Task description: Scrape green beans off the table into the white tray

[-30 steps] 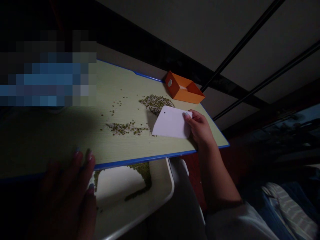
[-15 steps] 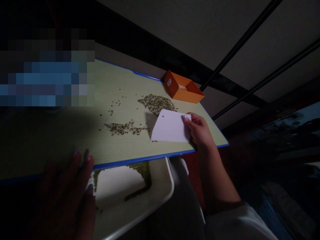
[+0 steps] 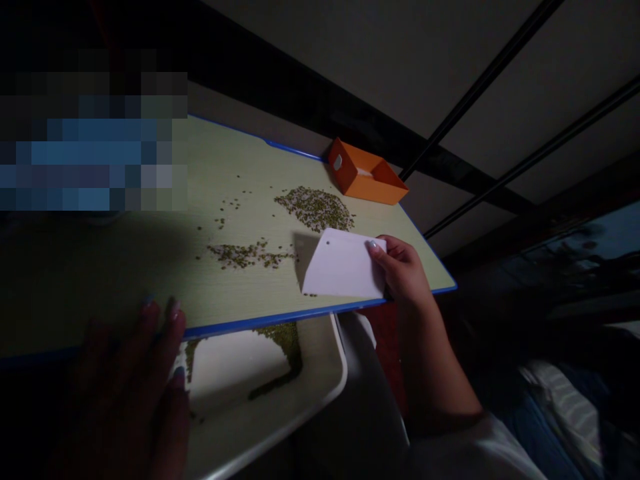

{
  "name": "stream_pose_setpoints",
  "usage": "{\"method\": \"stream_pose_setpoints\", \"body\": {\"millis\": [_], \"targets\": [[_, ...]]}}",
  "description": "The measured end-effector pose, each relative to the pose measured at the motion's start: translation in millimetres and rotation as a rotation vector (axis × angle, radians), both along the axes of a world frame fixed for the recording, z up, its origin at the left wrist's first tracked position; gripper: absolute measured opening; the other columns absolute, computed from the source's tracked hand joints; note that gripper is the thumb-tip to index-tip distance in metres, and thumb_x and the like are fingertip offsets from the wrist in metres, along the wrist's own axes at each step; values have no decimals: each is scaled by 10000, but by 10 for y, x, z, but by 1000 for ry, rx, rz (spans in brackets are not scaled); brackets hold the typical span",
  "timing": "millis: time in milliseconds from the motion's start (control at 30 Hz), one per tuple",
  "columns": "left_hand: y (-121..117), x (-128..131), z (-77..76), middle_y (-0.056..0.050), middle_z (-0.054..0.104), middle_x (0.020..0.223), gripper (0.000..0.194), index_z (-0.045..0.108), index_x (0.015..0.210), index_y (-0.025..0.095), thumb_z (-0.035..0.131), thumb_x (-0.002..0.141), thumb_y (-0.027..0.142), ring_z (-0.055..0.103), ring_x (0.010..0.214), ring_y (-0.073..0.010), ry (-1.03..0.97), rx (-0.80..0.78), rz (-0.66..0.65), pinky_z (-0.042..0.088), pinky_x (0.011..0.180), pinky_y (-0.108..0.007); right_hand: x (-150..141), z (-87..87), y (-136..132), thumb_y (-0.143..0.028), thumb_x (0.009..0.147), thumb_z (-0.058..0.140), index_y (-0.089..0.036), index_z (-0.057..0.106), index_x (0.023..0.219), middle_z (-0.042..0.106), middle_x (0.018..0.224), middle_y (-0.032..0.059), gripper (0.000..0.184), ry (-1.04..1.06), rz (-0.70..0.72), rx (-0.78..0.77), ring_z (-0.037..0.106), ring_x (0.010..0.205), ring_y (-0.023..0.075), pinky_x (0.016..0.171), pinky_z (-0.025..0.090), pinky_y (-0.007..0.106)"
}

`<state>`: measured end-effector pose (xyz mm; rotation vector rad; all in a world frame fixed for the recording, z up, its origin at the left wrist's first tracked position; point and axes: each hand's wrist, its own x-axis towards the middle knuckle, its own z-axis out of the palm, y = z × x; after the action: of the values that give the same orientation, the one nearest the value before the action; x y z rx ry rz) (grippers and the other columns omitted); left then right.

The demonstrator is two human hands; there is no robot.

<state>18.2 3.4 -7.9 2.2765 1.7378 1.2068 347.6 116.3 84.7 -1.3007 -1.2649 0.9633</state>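
While the box point(image 3: 373, 180), orange and open-topped, sits at the far edge of the surface point(image 3: 235, 300), the card point(image 3: 345, 267) is on the box's near side, close to the surface's blue front edge; it is white, with a small dark hole near one corner, and it leans at a tilt, throwing a shadow to its left. The right hand point(image 3: 404, 267) grasps the card by its right end, thumb laid over the top face and the other fingers tucked beneath; a few seeds lie at the card's lower left corner, though I cannot tell whether its whole lower edge touches the surface.

The left hand point(image 3: 145, 373), far to the left of the box and on its near side, is released, fingers outstretched at the front edge; it lies in deep shadow, and whether the fingertips press on the surface I cannot tell.

Just to the near left of the box, between it and the card, spreads the pile point(image 3: 317, 209) of greenish seeds; a thinner strip point(image 3: 243, 255) lies farther left of the box, with loose seeds scattered above it; below the surface, on the box's near side, is the tub point(image 3: 320, 380), white, with more seeds heaped inside it.
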Motion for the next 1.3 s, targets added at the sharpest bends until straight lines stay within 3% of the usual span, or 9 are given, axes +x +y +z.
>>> {"method": "stream_pose_setpoints", "body": {"millis": [133, 333, 633, 900, 1000, 1067, 1167, 1233, 1300], "targets": [[-29, 5, -7, 70, 299, 1656, 717, 254, 1508, 382, 449, 827, 271, 178, 1565, -324, -31, -24, 45, 223, 1284, -656, -64, 25, -116, -527, 682, 818, -205, 582, 647, 519, 540, -49, 401, -14, -15, -23, 406, 457, 84, 428, 270, 217], [-12, -13, -26, 20, 326, 1651, 701, 263, 1509, 357, 457, 841, 270, 258, 1539, -329, -12, -51, 48, 250, 1275, -648, -176, 55, -195, -523, 662, 834, -199, 589, 643, 508, 539, -49, 407, 7, -6, -66, 395, 455, 81, 419, 260, 214], [28, 31, 56, 175, 211, 1665, 680, 256, 1510, 352, 431, 860, 254, 161, 1569, -267, -9, 37, 36, 131, 1334, -504, -287, 34, -328, -482, 709, 820, -186, 579, 642, 494, 531, -67, 388, 50, 10, -52, 378, 443, 64, 412, 251, 188], [85, 57, 119, 207, 146, 1670, 702, 230, 1518, 320, 422, 857, 180, 150, 1564, -155, 20, 120, -18, 94, 1323, -316, -290, 132, -545, -441, 727, 808, -179, 617, 665, 508, 538, -68, 330, 26, -469, 230, 409, 448, 68, 408, 288, 176], [72, 45, 78, 186, 182, 1670, 697, 255, 1512, 325, 432, 853, 181, 167, 1564, -176, 1, 111, 3, 120, 1325, -343, -346, 100, -759, -356, 823, 749, -184, 665, 717, 549, 577, -56, 219, -145, -573, 416, 461, 467, 76, 419, 334, 183], [62, 32, 32, 176, 193, 1670, 697, 251, 1511, 346, 433, 855, 194, 177, 1566, -208, -16, 69, 18, 137, 1332, -405, -401, 93, -924, -259, 870, 707, -202, 688, 765, 607, 604, -46, 121, -378, -491, 600, 545, 502, 93, 444, 404, 194], [61, 14, -27, 151, 228, 1665, 697, 258, 1507, 363, 443, 852, 214, 204, 1560, -245, -33, 54, 23, 161, 1331, -488, -507, 145, -1127, -186, 940, 578, -202, 703, 938, 755, 788, 13, 127, -729, -136, 850, 725, 727, 164, 718, 611, 317], [68, 9, -44, 136, 246, 1663, 692, 268, 1505, 356, 443, 849, 221, 230, 1553, -254, -29, 63, 18, 173, 1327, -505, -591, 193, -1204, -176, 981, 508, -157, 696, 997, 788, 867, 52, 189, -919, 84, 887, 753, 832, 161, 881, 618, 353], [74, 14, -38, 149, 258, 1657, 681, 277, 1499, 371, 441, 852, 235, 250, 1546, -248, -38, 73, 14, 180, 1324, -504, -680, 209, -1231, -165, 1002, 494, -130, 701, 988, 798, 896, 80, 211, -1020, 127, 917, 756, 893, 153, 954, 599, 352]]}}
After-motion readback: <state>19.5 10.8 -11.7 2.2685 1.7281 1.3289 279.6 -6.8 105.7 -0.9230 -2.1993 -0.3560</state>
